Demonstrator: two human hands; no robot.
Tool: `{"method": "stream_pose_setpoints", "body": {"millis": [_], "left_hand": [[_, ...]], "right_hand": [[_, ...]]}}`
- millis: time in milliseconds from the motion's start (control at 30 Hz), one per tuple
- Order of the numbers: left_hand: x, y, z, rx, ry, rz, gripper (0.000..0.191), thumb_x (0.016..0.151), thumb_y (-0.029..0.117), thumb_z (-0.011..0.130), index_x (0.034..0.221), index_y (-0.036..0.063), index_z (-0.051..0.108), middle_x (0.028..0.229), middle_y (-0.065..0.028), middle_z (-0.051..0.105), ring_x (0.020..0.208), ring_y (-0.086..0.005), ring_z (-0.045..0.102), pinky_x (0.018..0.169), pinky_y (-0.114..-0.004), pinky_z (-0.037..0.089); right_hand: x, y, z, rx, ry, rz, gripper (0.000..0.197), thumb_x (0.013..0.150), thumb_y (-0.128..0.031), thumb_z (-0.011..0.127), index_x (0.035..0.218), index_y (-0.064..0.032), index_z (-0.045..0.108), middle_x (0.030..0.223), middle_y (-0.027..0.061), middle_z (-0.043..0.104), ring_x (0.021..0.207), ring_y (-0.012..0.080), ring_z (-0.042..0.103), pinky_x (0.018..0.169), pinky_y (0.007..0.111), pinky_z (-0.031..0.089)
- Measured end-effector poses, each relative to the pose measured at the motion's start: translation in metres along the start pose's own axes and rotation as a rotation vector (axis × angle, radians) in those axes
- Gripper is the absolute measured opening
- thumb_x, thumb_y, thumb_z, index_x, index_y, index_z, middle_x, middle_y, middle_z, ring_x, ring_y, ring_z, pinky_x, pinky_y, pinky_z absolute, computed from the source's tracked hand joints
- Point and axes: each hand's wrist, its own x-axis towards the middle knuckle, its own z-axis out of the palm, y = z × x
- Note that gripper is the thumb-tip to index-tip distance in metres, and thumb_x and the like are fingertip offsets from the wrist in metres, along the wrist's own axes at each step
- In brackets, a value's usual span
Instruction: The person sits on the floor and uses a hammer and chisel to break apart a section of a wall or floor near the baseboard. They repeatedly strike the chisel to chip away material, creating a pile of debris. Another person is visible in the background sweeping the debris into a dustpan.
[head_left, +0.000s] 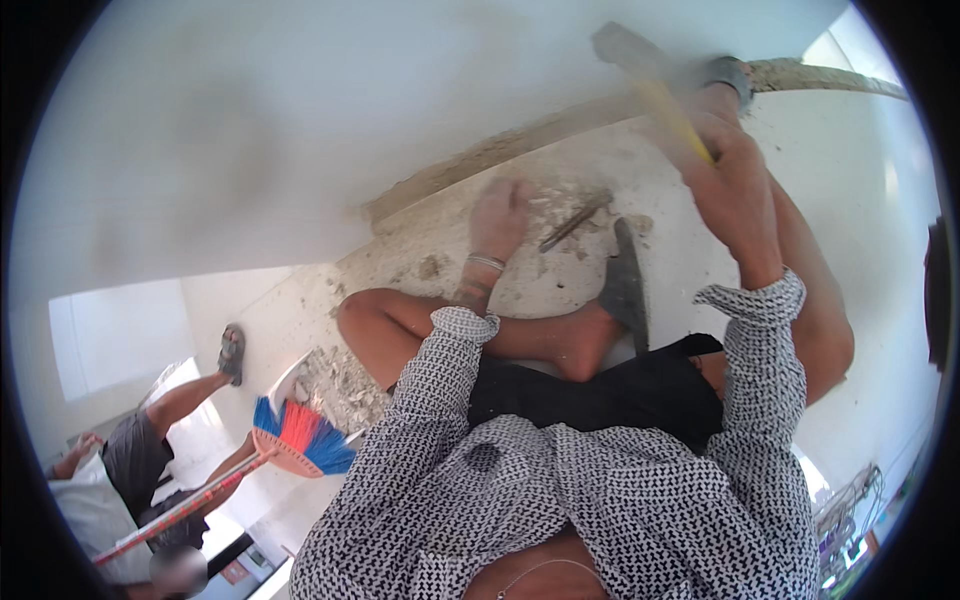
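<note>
My right hand (724, 161) grips the yellow handle of a hammer (667, 112), raised at the upper right. The hammer's head is blurred against the pale wall. My left hand (499, 217) is low at the wall's base, over the floor, with curled, blurred fingers. Whether it holds anything is hidden. Just right of that hand, a metal chisel (574, 223) lies among broken plaster rubble (559, 199). A rough, chipped strip (480, 154) runs along the foot of the wall (300, 135).
My folded leg and sandal (628, 289) are close below the chisel. Left of my knee is a rubble pile (337, 386), beside a broom (300, 439) with blue and red bristles. Another person (120, 480) is at the lower left. Cables (855, 502) hang at the lower right.
</note>
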Motion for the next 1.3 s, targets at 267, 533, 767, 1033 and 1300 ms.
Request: {"method": "stream_pose_setpoints", "body": {"millis": [267, 533, 767, 1033, 1300], "left_hand": [[-0.01, -0.171, -0.059, 0.78, 0.294, -0.438, 0.056, 0.106, 0.038, 0.045, 0.139, -0.0073, 0.053, 0.142, -0.0312, 0.056, 0.139, -0.0472, 0.045, 0.115, -0.047, 0.036], [0.024, -0.086, -0.054, 0.05, 0.088, -0.262, 0.049, 0.107, 0.048, 0.045, 0.12, 0.009, 0.072, 0.106, -0.0206, 0.075, 0.106, -0.0431, 0.067, 0.094, -0.047, 0.052], [-0.026, -0.051, -0.043, -1.279, 0.012, -0.561, 0.063, 0.105, 0.061, 0.045, 0.127, 0.005, 0.063, 0.125, -0.0198, 0.07, 0.111, -0.0352, 0.069, 0.091, -0.045, 0.055], [-0.104, -0.024, -0.052, -2.189, 0.012, -0.697, 0.07, 0.099, 0.068, 0.049, 0.127, 0.0038, 0.058, 0.118, -0.0131, 0.066, 0.124, -0.0362, 0.059, 0.11, -0.057, 0.044], [-0.125, -0.052, -0.067, -2.313, 0.298, -0.619, 0.052, 0.096, 0.06, 0.054, 0.111, 0.0103, 0.057, 0.102, -0.0059, 0.062, 0.109, -0.032, 0.06, 0.109, -0.068, 0.041]], "right_hand": [[-0.003, -0.02, 0.003, 0.08, -0.073, 0.18, 0.031, 0.096, -0.025, 0.071, 0.09, 0.0053, 0.068, 0.065, 0.003, 0.05, 0.061, 0.0111, 0.046, 0.059, 0.032, 0.038], [0.0, -0.012, 0.007, 0.021, -0.08, 0.057, 0.03, 0.096, -0.025, 0.07, 0.098, 0.0047, 0.07, 0.066, 0.007, 0.056, 0.062, 0.0138, 0.053, 0.06, 0.034, 0.042], [-0.044, 0.045, 0.087, -0.158, -0.272, -0.278, 0.029, 0.091, -0.022, 0.072, 0.109, 0.0013, 0.069, 0.085, 0.0251, 0.07, 0.083, 0.0445, 0.069, 0.074, 0.051, 0.053], [-0.081, 0.025, 0.196, 0.04, -0.905, -0.164, 0.025, 0.094, -0.025, 0.068, 0.106, -0.0026, 0.07, 0.09, 0.0219, 0.071, 0.084, 0.044, 0.068, 0.077, 0.052, 0.053], [-0.011, 0.051, 0.258, -0.592, -0.676, -0.889, 0.03, 0.09, -0.019, 0.071, 0.119, -0.0112, 0.069, 0.127, 0.01, 0.062, 0.13, 0.0359, 0.053, 0.111, 0.052, 0.041]]}}
